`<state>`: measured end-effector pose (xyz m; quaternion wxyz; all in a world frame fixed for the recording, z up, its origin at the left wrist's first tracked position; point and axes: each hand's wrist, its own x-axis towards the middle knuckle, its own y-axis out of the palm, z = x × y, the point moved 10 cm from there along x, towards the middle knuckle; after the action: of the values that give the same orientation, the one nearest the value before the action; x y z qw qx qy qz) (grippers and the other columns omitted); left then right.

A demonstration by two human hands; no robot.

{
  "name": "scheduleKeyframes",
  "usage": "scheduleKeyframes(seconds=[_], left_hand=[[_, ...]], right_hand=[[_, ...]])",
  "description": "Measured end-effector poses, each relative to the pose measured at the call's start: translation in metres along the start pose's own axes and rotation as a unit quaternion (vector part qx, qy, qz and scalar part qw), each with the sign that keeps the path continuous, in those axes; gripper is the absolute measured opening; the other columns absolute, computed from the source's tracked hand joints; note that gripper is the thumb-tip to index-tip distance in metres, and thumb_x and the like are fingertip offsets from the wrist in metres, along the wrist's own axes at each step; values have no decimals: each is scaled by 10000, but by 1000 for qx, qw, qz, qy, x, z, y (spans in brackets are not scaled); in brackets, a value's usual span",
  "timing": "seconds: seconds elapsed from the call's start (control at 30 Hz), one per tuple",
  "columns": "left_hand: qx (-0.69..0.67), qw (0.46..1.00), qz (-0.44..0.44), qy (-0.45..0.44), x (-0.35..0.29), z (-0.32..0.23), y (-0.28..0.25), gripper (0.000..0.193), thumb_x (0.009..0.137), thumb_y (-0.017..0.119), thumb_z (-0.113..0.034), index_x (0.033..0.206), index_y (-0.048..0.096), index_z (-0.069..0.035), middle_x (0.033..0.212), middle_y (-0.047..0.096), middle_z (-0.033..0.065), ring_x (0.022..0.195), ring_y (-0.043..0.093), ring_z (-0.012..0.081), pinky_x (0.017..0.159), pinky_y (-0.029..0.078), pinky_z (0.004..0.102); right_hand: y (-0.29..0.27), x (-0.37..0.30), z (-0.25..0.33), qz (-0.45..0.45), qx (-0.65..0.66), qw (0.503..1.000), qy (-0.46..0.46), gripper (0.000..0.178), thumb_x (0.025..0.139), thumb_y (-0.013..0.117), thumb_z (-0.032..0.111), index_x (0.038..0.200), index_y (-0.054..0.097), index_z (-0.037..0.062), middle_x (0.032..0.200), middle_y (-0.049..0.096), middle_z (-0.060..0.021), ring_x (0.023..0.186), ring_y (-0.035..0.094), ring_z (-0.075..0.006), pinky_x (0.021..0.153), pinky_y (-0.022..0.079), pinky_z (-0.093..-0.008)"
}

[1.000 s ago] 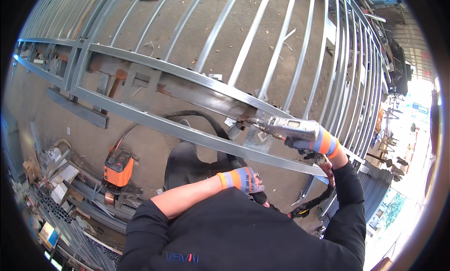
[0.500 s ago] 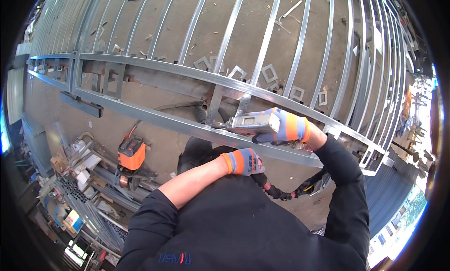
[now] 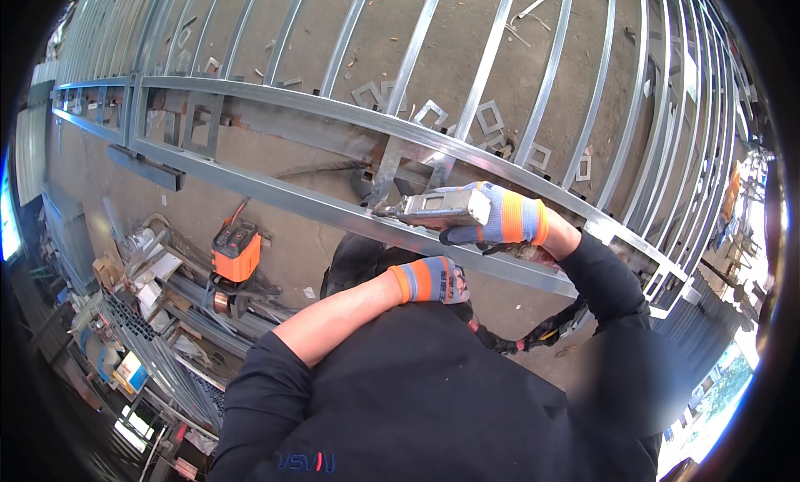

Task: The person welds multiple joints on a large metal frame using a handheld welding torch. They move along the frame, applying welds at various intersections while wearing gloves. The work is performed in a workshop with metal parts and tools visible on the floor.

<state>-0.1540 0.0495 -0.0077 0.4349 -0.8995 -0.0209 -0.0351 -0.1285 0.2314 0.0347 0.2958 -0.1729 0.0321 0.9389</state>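
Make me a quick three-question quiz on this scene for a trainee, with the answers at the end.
1. Which hand holds the grey handheld tool?
2. True or false: the orange-and-black machine sits on the metal frame.
3. Which colours are the work gloves: A, green and white; B, blue-grey and orange; C, plain black?

Key: 1. The right hand. 2. False; it sits apart from the frame. 3. B.

One head view, wide fisheye. We look down from the wearer's head, left camera of two worn side by side; upright, unmirrored. Shirt nearest, across the lower edge; left hand and right hand close, mid-view; metal frame beyond, reaching the top, its bars bowing toward the view's rim.
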Motion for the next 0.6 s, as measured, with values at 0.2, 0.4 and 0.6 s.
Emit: scheduleKeyframes(seconds=[0.2,0.4,0.6], left_hand=[[22,999,-21,15,-3,-3,-3,58,896,581,-188,860,583,-143,777,618,3,749,675,218,631,532,378],[-2,1000,-25,19,-1,-3,-8,53,905,581,-183,873,587,-140,804,633,11,781,681,227,665,536,383],[33,999,-40,13,-5,-3,-7,69,878,592,-194,820,558,-178,772,580,-15,715,632,190,614,502,349]], right_hand=[[-2,3,12,31,-15,999,-27,436,901,775,193,1300,689,40,1127,756,-141,964,708,-249,885,547,-349],[-4,0,1,7,-33,998,-45,326,933,729,259,1205,756,82,1055,769,-122,929,727,-269,820,550,-362],[-3,1,5,45,-10,996,72,345,917,761,248,1217,754,78,1062,772,-122,918,715,-248,825,549,-359]])
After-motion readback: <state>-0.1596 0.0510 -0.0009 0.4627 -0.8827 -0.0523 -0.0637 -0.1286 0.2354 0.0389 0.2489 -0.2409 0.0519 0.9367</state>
